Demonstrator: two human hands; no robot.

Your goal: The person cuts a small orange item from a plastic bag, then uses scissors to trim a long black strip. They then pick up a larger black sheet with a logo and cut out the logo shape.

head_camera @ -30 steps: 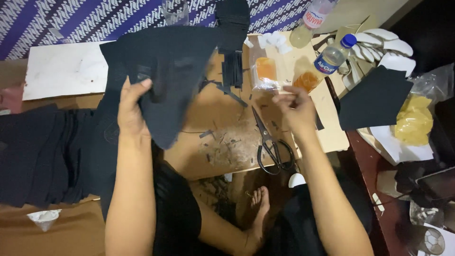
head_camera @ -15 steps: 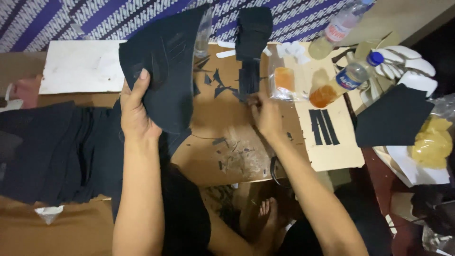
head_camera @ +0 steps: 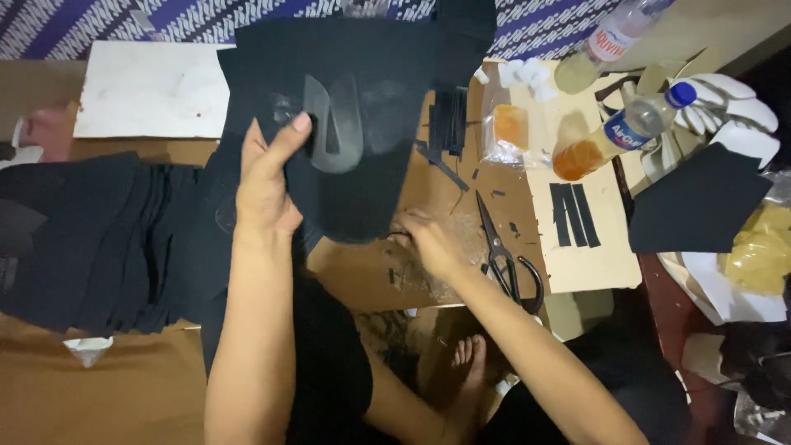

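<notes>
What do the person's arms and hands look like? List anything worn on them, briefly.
Both arms are bare along all that shows, with no sleeves in sight. The left hand and the right hand have no gloves, and no rings, watch or bracelets can be seen. Nails look short and plain.

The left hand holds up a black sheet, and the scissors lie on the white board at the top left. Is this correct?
Not quite. The left hand does hold up the black sheet, but the head view shows the scissors on the brown cardboard, just right of the right hand. The white board carries no scissors.
</notes>
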